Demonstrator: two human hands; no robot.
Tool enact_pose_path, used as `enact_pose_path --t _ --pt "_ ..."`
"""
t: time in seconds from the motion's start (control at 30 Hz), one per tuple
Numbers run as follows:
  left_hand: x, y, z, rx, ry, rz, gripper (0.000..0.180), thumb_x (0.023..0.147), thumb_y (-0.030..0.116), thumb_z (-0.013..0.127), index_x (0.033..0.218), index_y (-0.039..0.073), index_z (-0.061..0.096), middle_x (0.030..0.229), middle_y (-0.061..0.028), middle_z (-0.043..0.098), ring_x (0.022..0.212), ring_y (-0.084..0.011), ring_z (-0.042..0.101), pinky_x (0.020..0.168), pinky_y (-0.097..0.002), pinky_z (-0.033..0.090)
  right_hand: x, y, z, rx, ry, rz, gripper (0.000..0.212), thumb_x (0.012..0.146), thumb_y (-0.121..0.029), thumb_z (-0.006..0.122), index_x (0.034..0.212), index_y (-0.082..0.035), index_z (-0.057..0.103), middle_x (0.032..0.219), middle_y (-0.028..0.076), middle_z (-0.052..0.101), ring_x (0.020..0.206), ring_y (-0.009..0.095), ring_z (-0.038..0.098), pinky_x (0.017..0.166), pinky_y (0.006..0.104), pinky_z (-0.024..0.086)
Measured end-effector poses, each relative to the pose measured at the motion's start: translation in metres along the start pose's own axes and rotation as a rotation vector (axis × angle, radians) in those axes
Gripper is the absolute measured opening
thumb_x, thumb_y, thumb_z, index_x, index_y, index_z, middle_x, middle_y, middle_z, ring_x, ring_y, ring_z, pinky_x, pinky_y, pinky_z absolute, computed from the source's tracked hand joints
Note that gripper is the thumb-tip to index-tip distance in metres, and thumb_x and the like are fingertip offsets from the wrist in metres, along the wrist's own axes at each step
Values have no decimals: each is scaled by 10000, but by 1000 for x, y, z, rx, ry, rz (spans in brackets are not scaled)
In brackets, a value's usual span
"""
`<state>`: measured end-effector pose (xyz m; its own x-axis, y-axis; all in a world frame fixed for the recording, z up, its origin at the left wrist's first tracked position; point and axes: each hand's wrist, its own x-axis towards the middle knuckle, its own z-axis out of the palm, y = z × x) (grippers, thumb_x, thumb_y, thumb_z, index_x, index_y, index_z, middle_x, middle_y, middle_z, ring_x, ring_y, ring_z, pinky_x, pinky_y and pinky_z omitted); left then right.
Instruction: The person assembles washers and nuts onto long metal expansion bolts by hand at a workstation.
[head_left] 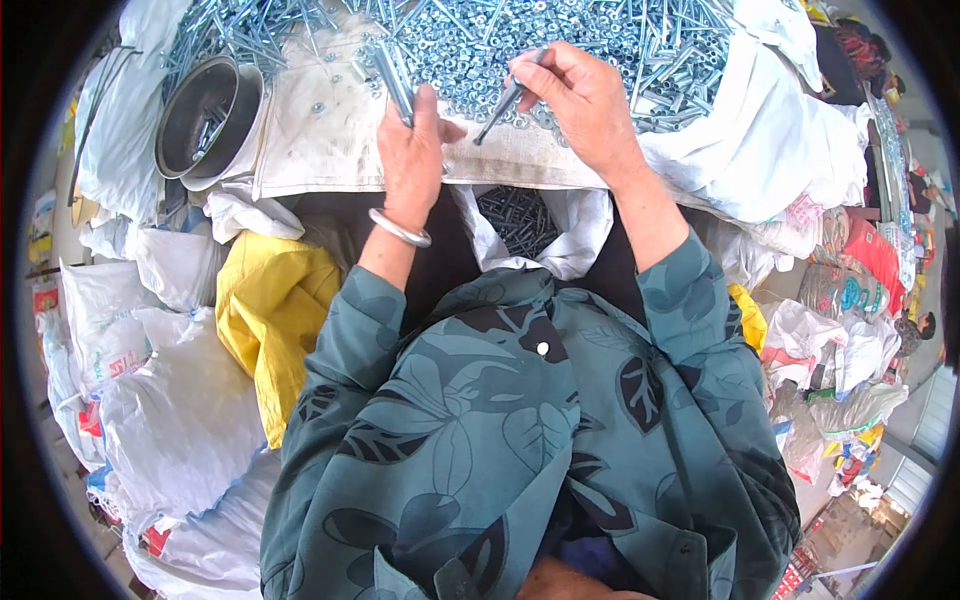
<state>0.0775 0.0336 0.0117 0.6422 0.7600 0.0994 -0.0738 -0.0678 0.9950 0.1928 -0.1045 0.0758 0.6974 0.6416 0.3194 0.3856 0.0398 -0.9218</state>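
My left hand (411, 155) is closed around a few long silver metal pieces (393, 80), which look like bolts or sleeves and stick up past its fingers. My right hand (585, 105) pinches a dark grey bolt (498, 112) between thumb and fingers; its flared end points down and to the left. Both hands hover over the near edge of a worn, pale cloth (330, 150) covering the work surface. Just beyond them spreads a heap of small silver nuts (480, 50). Below, between my forearms, a white sack (590, 235) holds many dark bolts (518, 222).
Long silver bolts (240, 35) lie at the far left, and short metal sleeves (675, 85) at the far right. A dark round pan (168, 135) with some metal pieces stands on the left. White sacks (180, 400) and a yellow sack (270, 310) crowd my left side; plastic bags (810, 335) lie on the right.
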Motion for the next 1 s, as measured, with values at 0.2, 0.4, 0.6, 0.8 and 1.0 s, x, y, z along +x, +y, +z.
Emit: enact_pose_path --t 0.2,0.4,0.6,0.8,1.0 --pt "10 30 9 -269 -177 -72 150 943 186 657 959 38 644 642 56 484 526 -24 415 449 -202 300 2 25 7 -231 -123 -71 203 882 -196 685 889 5 658 712 132 641 656 221 641 608 334 480" --pt "14 37 14 -118 -325 94 244 873 170 737 1069 29 706 738 35 619 699 -35 543 635 -215 465 -5 26 16 -299 -174 -155 160 868 -146 663 929 2 659 873 194 653 807 390 635 691 416 497" --pt "16 40 16 35 -265 220 237 857 211 750 967 10 687 742 -11 646 688 -64 562 632 -235 476 -12 40 6 -328 -244 -58 238 912 -215 631 1034 -15 671 898 158 676 858 312 655 772 365 504" --pt "18 34 18 72 -270 244 246 837 223 764 927 13 672 735 -25 642 667 -81 554 623 -256 475 -22 41 16 223 -62 115 498 1022 -428 451 1274 -22 592 1021 90 699 1003 158 632 956 325 456" --pt "14 46 21 179 -285 317 247 828 209 766 915 4 659 737 -36 641 664 -87 546 620 -264 470 -20 54 2 124 23 76 593 1026 -507 394 1361 -34 521 1012 94 678 1015 143 602 1031 336 385"
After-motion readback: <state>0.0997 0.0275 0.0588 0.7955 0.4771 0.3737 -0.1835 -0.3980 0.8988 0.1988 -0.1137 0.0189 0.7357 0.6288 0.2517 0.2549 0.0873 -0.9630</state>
